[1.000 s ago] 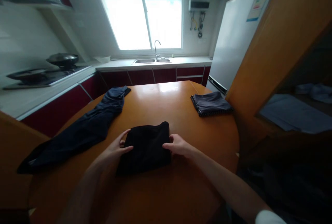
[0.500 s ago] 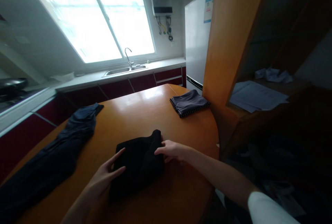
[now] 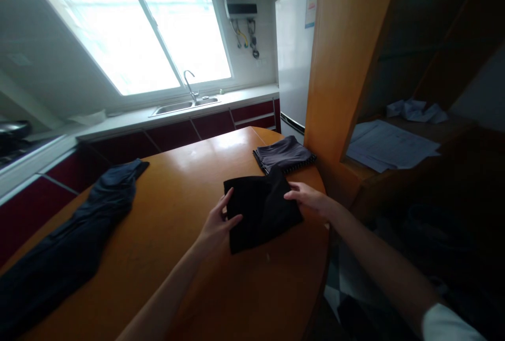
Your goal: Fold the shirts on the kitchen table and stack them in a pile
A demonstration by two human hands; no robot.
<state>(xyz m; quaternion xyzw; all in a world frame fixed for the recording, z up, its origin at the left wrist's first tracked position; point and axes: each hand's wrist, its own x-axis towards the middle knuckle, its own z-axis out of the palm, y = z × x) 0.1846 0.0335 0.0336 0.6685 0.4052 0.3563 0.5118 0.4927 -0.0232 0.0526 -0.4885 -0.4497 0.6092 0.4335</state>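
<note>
Head view: both hands grasp the cloth (image 3: 258, 217), black and folded into a compact block, over the right part of the table (image 3: 173, 214). The left hand (image 3: 218, 220) pinches its left side, thumb on the upper face and forefinger along the edge; the right hand (image 3: 310, 196) grips the opposite side, its thumb also on top. By my reading, the folding of this piece looks done, though neither hand has let go. Just beyond it, near the table's far right edge, a pile (image 3: 283, 152) of folded grey and dark fabric lies tidy, touched by neither hand. On the left side, a dark blue garment (image 3: 79, 236) stretches out lengthwise, wrinkled and unfolded, well apart from both hands.

As for containers, the sink (image 3: 173, 108) under the window (image 3: 158, 30) has two basins, and a pan (image 3: 13, 129) sits at the left edge of view; from this angle I cannot tell what either holds. At right, the shelf (image 3: 453, 131) bears flat papers (image 3: 394, 145), with crumpled paper (image 3: 414, 111) behind them.
</note>
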